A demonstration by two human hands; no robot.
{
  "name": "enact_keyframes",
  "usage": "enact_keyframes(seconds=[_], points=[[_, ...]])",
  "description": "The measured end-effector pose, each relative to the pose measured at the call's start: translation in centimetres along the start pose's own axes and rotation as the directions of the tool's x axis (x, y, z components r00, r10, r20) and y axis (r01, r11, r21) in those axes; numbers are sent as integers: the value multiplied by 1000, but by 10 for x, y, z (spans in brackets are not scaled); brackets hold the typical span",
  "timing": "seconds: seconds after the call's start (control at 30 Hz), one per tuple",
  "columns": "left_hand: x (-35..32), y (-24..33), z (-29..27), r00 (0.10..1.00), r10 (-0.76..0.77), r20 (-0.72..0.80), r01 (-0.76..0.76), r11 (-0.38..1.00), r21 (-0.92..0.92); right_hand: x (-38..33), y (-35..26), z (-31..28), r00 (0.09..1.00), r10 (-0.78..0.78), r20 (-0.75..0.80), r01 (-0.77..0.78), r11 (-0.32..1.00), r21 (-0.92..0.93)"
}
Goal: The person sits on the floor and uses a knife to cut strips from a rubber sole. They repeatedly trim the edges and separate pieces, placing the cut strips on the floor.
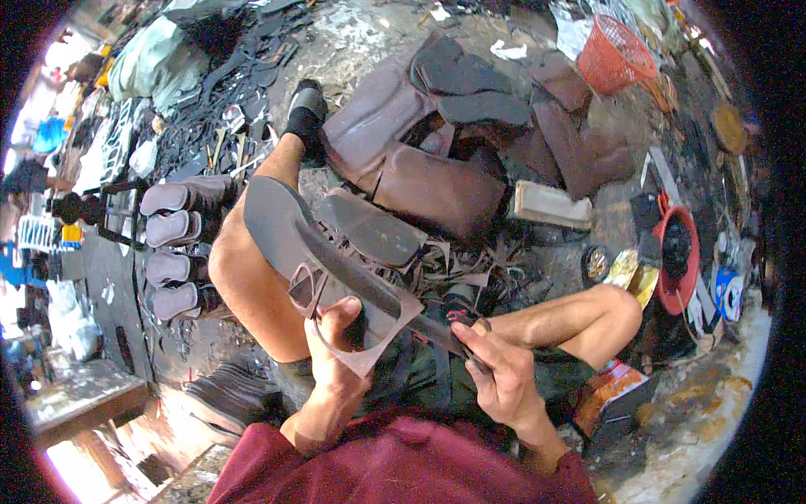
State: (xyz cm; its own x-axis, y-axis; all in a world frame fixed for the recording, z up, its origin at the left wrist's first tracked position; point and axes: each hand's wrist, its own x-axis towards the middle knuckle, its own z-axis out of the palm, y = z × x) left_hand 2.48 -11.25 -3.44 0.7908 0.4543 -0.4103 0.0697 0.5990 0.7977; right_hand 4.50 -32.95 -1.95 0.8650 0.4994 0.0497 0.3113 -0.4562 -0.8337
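four grey shoe soles (172, 244) far left | left hand (336, 349) clamped on one flat grey sole-shaped leather piece (294, 244) | right hand (495, 370) gripping dark shears (378, 294)

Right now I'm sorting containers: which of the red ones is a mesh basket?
The red mesh basket at the top right, lying tipped with open lattice walls. The other, a red bowl lower right, has solid walls and holds dark stuff.
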Motion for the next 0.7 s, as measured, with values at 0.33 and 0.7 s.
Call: enact_keyframes(seconds=[0.33, 0.7], points=[[-2, 11, -8, 994, -107, 22, 100, 974, 203, 50, 12, 44, 986, 113, -123, -35, 862, 506], [-1, -20, -8, 805, 15, 593, -567, 316, 761, 109, 40, -19, 596, 450, -666, 213, 710, 671]])
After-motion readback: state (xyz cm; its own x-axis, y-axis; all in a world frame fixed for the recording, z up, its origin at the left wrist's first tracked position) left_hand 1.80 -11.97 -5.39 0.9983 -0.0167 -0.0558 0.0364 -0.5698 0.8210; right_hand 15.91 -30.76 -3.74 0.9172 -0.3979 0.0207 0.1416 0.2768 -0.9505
